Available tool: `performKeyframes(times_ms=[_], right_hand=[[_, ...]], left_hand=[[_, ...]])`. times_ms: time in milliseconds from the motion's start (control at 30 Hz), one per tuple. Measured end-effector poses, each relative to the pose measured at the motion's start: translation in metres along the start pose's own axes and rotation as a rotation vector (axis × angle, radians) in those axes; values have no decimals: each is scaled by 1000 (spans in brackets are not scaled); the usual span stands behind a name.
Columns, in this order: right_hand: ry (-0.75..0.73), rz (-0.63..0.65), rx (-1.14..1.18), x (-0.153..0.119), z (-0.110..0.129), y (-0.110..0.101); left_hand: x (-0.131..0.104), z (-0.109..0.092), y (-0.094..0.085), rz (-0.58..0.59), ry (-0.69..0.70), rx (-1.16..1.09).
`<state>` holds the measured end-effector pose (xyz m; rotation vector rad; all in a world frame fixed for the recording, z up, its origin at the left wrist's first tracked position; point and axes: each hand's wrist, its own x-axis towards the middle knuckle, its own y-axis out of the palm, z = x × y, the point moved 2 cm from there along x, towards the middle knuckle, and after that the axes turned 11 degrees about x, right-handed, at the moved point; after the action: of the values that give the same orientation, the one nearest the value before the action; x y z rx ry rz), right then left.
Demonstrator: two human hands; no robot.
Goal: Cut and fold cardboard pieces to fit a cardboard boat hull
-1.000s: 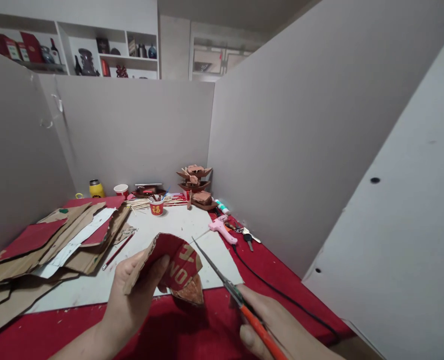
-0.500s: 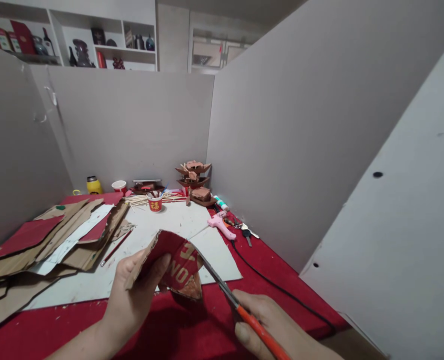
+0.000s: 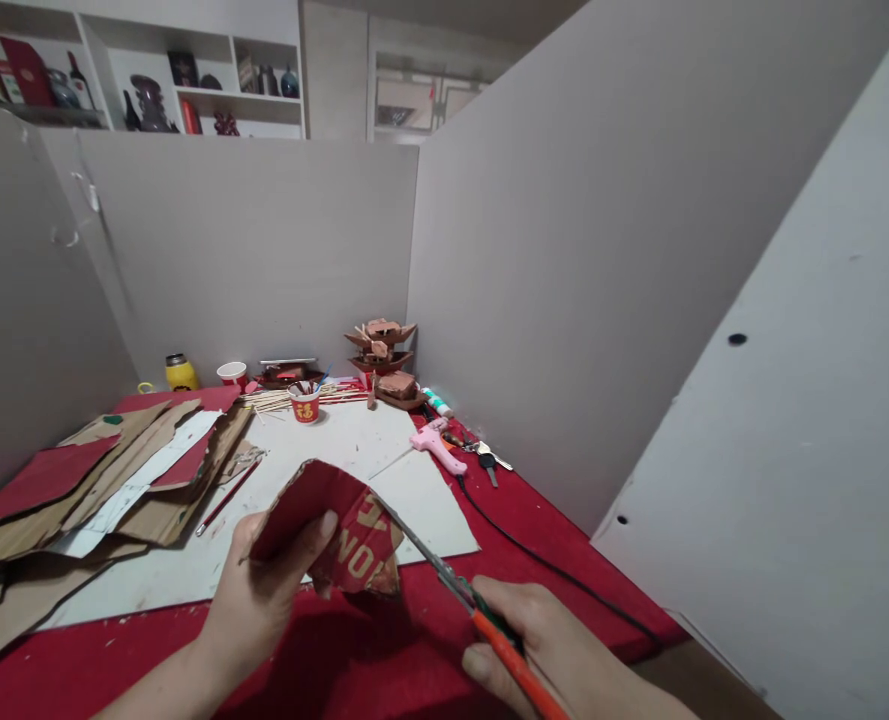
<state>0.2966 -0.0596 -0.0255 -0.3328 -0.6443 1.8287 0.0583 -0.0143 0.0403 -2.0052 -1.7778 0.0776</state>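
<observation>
Cardboard [image 3: 358, 540], red with gold lettering, sits near centre, pinched in the left hand [image 3: 264, 580]; scissors [image 3: 444, 571], gripped by the right hand [image 3: 530, 625], stood just off it a second ago and now meet its far right edge, so cutting looks under way; beyond lies white board [image 3: 444, 510]; stacked cardboard [image 3: 133, 462] left; pink glue gun [image 3: 438, 445] right.

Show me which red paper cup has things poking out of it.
The nearer cup, marked in gold; the other cup, farther back and to the left, shows nothing above its rim.
</observation>
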Motion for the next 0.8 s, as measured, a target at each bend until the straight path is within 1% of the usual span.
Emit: performKeyframes(times_ms=[133,233,333,433,500,567,667,800], right_hand=[[0,-28,-123,-1,7,-5],[-13,-9,-102,-1,7,-5],[-16,6,-69,-2,2,-1],[-15,-7,-82,-2,-4,2],[-18,-4,-80,-2,-6,4],[-29,-15,-73,-2,-5,5],[-23,-62,-105,-3,0,3],[-23,-123,-170,-4,7,1]], left_hand=[[0,-3,2,36,-14,1],[-1,0,4,41,-26,-21],[-2,5,6,60,-36,-49],[-4,7,8,126,-76,-137],[-4,7,10,148,-121,-233],[-4,7,13,127,-148,-305],[-5,6,17,78,-151,-322],[-9,5,23,88,-204,-320]])
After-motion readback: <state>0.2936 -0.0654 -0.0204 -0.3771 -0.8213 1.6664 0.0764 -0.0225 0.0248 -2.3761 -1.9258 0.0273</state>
